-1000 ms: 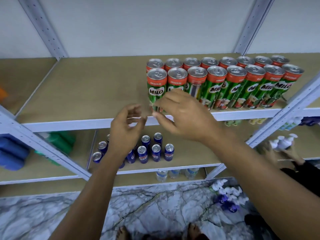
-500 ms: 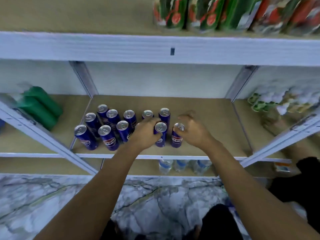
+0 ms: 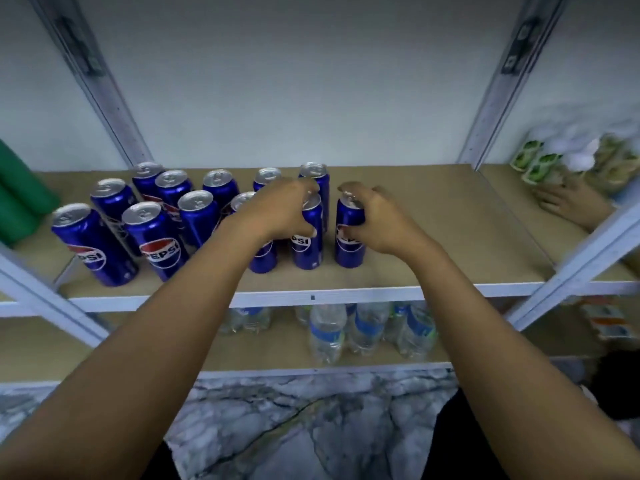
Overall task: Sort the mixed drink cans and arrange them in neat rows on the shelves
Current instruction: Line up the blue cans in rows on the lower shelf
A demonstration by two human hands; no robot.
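Several blue Pepsi cans stand upright in a loose cluster on the tan middle shelf (image 3: 450,237). My left hand (image 3: 280,209) curls over the top of one blue can (image 3: 306,249) near the shelf's front. My right hand (image 3: 375,220) grips the rightmost blue can (image 3: 348,249) by its upper side. More cans stand to the left, among them a front can (image 3: 159,242) and the leftmost can (image 3: 91,245). Two further cans stand behind my hands.
Green containers (image 3: 20,199) sit at the far left. Another person's hand (image 3: 571,206) rests on the neighbouring shelf at the right, beside blurred packs (image 3: 540,161). Water bottles (image 3: 327,332) fill the shelf below. White uprights frame the bay; marble floor lies underneath.
The view dropped from the top shelf of Milo cans to the Pepsi shelf. Both hands came down and took hold of two blue cans at the front right of the cluster.
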